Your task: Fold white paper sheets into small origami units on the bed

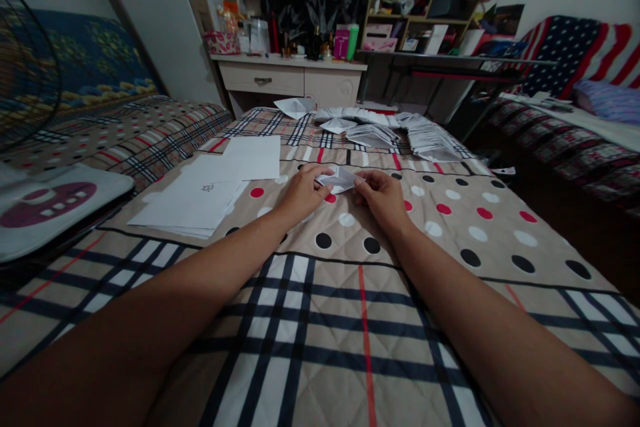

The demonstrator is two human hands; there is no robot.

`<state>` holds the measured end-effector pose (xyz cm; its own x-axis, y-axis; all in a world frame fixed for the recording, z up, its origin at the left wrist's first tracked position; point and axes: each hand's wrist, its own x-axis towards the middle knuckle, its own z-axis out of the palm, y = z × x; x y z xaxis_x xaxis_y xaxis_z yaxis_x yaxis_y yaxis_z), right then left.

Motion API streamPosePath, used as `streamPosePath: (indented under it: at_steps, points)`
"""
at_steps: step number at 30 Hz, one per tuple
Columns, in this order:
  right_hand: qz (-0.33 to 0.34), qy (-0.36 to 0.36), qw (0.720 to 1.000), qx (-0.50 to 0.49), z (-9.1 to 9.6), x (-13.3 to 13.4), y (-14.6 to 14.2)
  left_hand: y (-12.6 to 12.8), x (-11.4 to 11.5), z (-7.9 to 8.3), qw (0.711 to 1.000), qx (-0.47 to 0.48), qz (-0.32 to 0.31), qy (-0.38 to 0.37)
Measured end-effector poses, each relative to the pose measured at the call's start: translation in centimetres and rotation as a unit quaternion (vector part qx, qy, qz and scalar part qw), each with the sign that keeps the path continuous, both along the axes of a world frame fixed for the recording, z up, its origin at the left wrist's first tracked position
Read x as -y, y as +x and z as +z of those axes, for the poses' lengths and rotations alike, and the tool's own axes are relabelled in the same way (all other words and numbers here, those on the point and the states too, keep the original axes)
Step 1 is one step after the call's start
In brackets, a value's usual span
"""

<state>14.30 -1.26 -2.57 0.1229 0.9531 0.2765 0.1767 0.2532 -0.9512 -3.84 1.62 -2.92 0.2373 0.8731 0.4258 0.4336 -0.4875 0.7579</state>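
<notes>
One folded paper (340, 180): left hand (304, 193) pinches one end, right hand (384, 200) the other. Loose sheets (187, 203) lie left, folded stacks (431, 137) beyond, on the bedspread (330, 347).

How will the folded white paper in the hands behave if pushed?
The folded paper will probably dent or crease under pressure, since it looks thin. Its angled folds may make it stiffer than the flat sheets. With flattish faces, it would likely slide rather than roll across the bedspread.
</notes>
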Motion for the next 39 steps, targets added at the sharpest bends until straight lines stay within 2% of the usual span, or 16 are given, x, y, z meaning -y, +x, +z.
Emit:
streamPosePath:
  at_steps: [39]
  points:
    - [-0.001,-0.003,1.000,0.015,0.07,0.02,0.01,0.16,0.16,0.29,1.000,-0.012,0.003,-0.006]
